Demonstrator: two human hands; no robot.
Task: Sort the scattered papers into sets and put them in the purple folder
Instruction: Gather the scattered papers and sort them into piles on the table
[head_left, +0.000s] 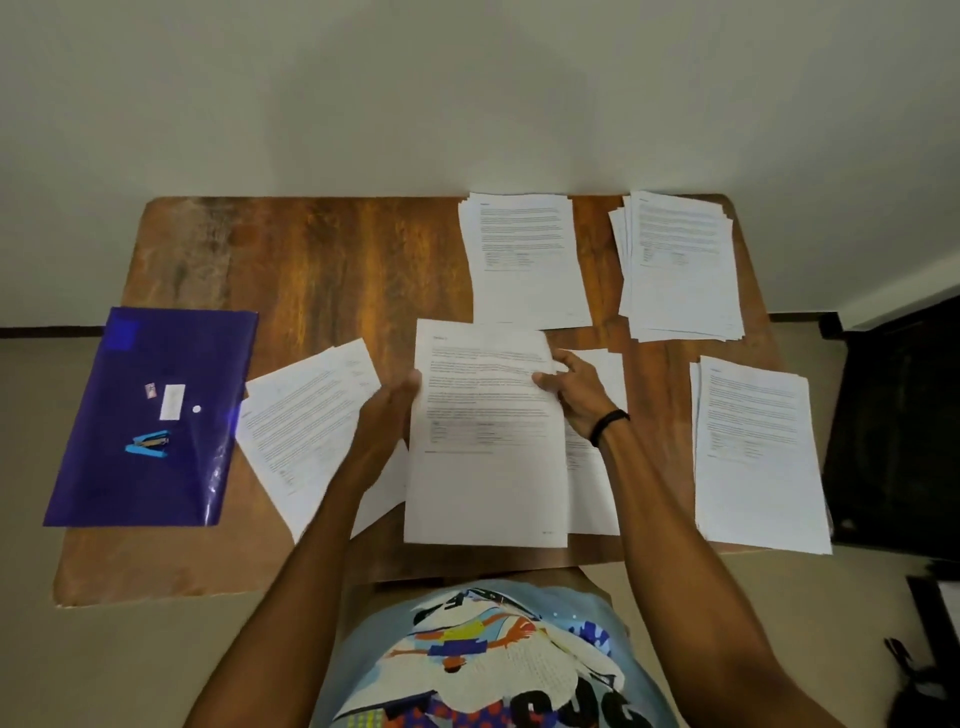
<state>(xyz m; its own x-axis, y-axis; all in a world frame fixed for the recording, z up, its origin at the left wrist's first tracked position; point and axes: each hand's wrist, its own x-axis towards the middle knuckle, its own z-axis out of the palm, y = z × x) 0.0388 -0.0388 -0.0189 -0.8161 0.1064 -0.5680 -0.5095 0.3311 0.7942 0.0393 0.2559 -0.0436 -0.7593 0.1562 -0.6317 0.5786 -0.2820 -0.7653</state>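
A printed sheet or thin set of papers (485, 467) is held up in front of me over the table's near middle. My left hand (387, 415) grips its left edge and my right hand (574, 387) grips its right edge. The purple folder (130, 467) lies flat at the table's left, overhanging the edge. Loose papers (301, 421) lie tilted just left of my hands. More paper (592, 493) lies under my right wrist. Three stacks sit at the far middle (524, 280), the far right (680, 280) and the near right (758, 467).
A blue stapler (149, 444) and a small white box (173, 401) rest on the folder. The wooden table (337, 260) backs onto a white wall. A dark piece of furniture (898, 431) stands close to the table's right side.
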